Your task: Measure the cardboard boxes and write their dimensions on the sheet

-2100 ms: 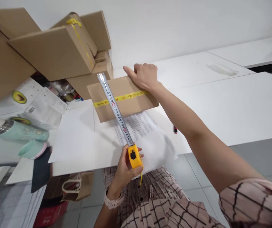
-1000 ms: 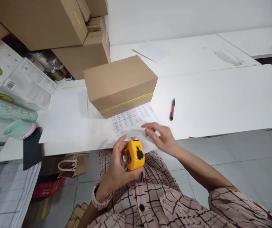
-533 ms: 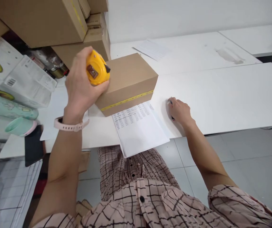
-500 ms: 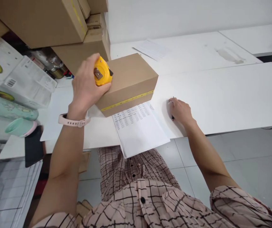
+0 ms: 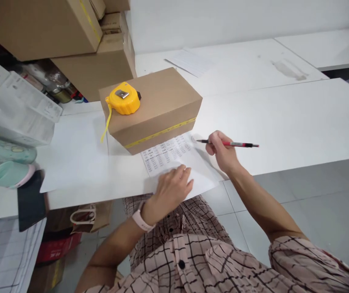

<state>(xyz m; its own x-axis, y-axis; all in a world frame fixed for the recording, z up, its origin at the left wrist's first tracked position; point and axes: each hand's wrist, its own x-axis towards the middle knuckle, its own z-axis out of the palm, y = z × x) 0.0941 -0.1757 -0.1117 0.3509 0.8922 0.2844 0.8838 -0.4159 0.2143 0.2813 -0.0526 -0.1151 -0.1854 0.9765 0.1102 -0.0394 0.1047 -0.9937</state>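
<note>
My left hand (image 5: 174, 185) lies over the lower part of a sheet of paper (image 5: 203, 179), its fingers loosely stretched out with nothing in them. Columns of handwriting fill the upper part of that sheet. Just right of the paper, my right hand (image 5: 223, 152) is closed round a red and black pen (image 5: 234, 144), whose tip points left toward the sheet's upper right corner. Behind the paper stands a closed cardboard box (image 5: 162, 97) with yellow tape along its side, covering the sheet's far edge. On top of the box rests a yellow tape measure (image 5: 125, 99), its strap hanging over the edge.
Big cardboard boxes (image 5: 101, 61) are stacked at the back left. A white printed carton (image 5: 18, 110), a mint cup (image 5: 8, 175) and a dark phone (image 5: 31, 203) are at the left. Another paper (image 5: 189, 62) lies on the white table (image 5: 284, 122) near the wall.
My left hand has let go of the tape measure, left on the box, and come down onto the paper. My right hand has lifted the pen from the table and moved slightly left.
</note>
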